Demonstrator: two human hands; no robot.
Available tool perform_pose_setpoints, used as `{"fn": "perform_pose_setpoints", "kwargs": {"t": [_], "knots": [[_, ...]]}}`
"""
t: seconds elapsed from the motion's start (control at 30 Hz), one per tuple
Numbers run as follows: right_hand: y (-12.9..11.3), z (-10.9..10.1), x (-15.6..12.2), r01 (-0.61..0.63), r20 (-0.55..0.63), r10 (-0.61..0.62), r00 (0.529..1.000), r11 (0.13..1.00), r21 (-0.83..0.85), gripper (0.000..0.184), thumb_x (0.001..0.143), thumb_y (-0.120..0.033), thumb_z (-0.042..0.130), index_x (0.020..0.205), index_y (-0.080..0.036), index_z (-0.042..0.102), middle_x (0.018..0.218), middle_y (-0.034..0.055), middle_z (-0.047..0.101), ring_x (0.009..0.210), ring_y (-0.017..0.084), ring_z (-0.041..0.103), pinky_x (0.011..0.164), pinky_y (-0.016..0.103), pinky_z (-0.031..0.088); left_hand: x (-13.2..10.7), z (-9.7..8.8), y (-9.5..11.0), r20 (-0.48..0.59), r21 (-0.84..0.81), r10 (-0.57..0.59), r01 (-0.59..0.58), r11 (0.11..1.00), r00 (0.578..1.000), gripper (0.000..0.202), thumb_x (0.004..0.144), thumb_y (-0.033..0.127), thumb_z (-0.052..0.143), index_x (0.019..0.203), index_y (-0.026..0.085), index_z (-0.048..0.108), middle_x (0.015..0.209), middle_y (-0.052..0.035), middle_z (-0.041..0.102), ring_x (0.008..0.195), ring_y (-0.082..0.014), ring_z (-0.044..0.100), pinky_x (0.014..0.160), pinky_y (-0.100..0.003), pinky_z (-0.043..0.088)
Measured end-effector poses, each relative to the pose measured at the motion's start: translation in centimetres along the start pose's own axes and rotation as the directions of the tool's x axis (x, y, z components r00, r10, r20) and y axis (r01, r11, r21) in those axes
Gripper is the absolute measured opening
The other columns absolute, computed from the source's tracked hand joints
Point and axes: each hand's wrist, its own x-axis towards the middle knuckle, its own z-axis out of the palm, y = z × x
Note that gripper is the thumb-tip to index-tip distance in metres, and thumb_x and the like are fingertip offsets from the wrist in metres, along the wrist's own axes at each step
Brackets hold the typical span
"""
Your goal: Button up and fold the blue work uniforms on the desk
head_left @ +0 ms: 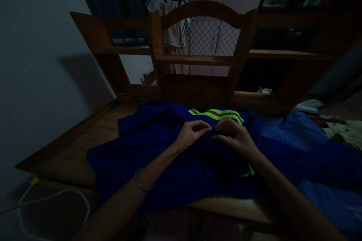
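Observation:
A dark blue garment with neon yellow-green and grey stripes (152, 135) lies spread in folds on a wooden board, its kind hard to tell in the dim light. Near the stripes, my left hand (190, 133) pinches a bit of its cloth between thumb and fingertips. My right hand (236, 135) faces it closely, thumb and fingers curled in at the same spot on the cloth. What lies right between the fingertips is too small and dark to make out. A bangle (140, 180) circles my left forearm.
Behind the garment rises a wooden headboard with shelves (195, 60). Blue sheeting (294, 131) lies at the right. A white cable (59, 192) loops at the lower left, near the wall (34, 64). Clothes on hangers (172, 26) hang beyond the headboard.

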Motion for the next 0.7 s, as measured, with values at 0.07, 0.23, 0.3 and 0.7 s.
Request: {"fn": "perform_pose_setpoints", "kwargs": {"t": [0.07, 0.23, 0.3, 0.7], "knots": [[-0.11, 0.06, 0.04, -0.014, 0.020, 0.014, 1.000, 0.999, 0.031, 0.030, 0.074, -0.033, 0.073, 0.097, -0.022, 0.057, 0.092, 0.0015, 0.064, 0.084, 0.016, 0.062, 0.073, 0.026, 0.050, 0.04, -0.13, 0.05, 0.035, -0.017, -0.029, 0.030, 0.999, 0.999, 0.024, 0.077, 0.035, 0.068, 0.086, 0.013, 0.069, 0.085, -0.0043, 0.068, 0.080, -0.0150, 0.062, 0.078, -0.025, 0.047], [0.05, -0.03, -0.04, -0.036, 0.019, 0.037, 0.999, 0.999, -0.018, 0.023, 0.075, -0.034, 0.072, 0.090, -0.021, 0.060, 0.086, 0.0006, 0.063, 0.078, 0.015, 0.059, 0.069, 0.025, 0.048, 0.12, -0.23, 0.18, 0.058, -0.041, -0.080, 0.082, 0.996, 0.995, 0.024, 0.076, 0.035, 0.069, 0.086, 0.013, 0.069, 0.086, -0.0042, 0.068, 0.081, -0.0148, 0.061, 0.078, -0.024, 0.046], [0.14, -0.06, -0.08, -0.035, 0.011, 0.035, 0.999, 0.998, -0.045, 0.022, 0.075, -0.035, 0.071, 0.087, -0.021, 0.060, 0.084, 0.0005, 0.062, 0.076, 0.015, 0.058, 0.067, 0.024, 0.047, 0.15, -0.25, 0.17, 0.060, -0.042, -0.081, 0.084, 0.996, 0.995, 0.025, 0.076, 0.035, 0.069, 0.087, 0.013, 0.069, 0.087, -0.0043, 0.068, 0.083, -0.0150, 0.061, 0.079, -0.025, 0.045], [-0.43, -0.42, -0.02, -0.005, -0.009, 0.004, 1.000, 0.996, -0.086, 0.025, 0.076, -0.039, 0.069, 0.086, -0.019, 0.058, 0.082, 0.0020, 0.060, 0.075, 0.015, 0.057, 0.064, 0.024, 0.047, 0.62, -0.14, -0.55, -0.071, -0.008, -0.100, 0.099, 0.995, 0.992, 0.032, 0.072, 0.041, 0.071, 0.085, 0.013, 0.066, 0.085, -0.0045, 0.065, 0.075, -0.0139, 0.059, 0.068, -0.023, 0.045]]}}
